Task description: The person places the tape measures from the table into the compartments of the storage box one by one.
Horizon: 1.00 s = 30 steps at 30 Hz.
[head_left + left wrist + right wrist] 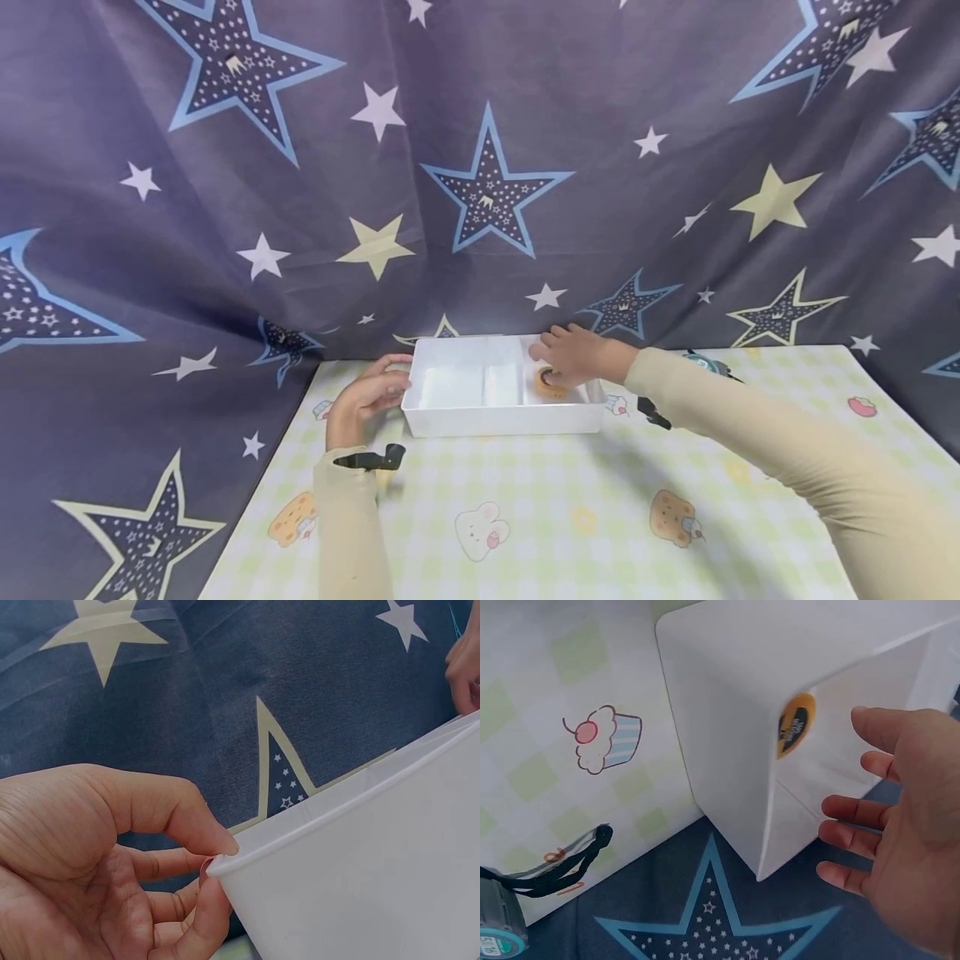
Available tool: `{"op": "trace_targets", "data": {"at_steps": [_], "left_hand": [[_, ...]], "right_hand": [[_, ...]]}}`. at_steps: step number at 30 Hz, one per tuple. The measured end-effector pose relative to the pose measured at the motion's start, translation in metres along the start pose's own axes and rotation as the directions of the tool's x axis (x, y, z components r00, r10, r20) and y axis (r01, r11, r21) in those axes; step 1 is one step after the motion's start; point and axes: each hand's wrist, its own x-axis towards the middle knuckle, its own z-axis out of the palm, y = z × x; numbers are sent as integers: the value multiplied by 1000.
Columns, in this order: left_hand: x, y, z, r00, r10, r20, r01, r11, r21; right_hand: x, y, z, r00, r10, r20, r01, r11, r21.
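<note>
A white divided box [502,421] stands on the table near the back curtain. At its left end, my left hand [372,392] pinches the rim between thumb and fingers, as the left wrist view shows at the corner. My right hand [576,357] is over the right compartment, fingers loosely spread. A round orange item with a black label [796,725] lies in that compartment against the wall; in the head view the hand partly covers it. The right wrist view has a gap between the fingertips [832,806] and this item.
A teal-and-grey device [501,922] with a black wrist strap lies on the table right of the box, partly behind the right sleeve in the head view. The checked tablecloth [540,483] carries printed cartoons. A dark star-patterned curtain [360,183] hangs right behind the box.
</note>
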Motion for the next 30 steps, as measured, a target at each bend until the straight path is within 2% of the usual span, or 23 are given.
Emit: {"op": "trace_targets", "data": {"at_steps": [3,6,10,13,22,30], "left_hand": [[-2,-1,0,1000,2,-2,-2,1000,-9],[-2,-2,1,1000,8,-1,-8,1000,-12],[-2,-4,1,1000,22,13,-22,1000,-8],[-1,-4,0,1000,20,14,-20,1000,-12],[-2,-2,0,1000,5,19,-4,999,-39],[2,-1,-1,1000,0,28,1,999,-34]], "right_hand": [[-11,5,-4,999,-1,-46,2,1000,16],[-28,12,-7,991,-12,-137,15,1000,20],[-59,23,-6,960,-22,-279,34,999,36],[-83,31,1,935,-15,-354,35,998,51],[-142,50,36,850,-56,-523,20,997,-74],[-181,79,80,804,-58,-592,-45,986,-158]]}}
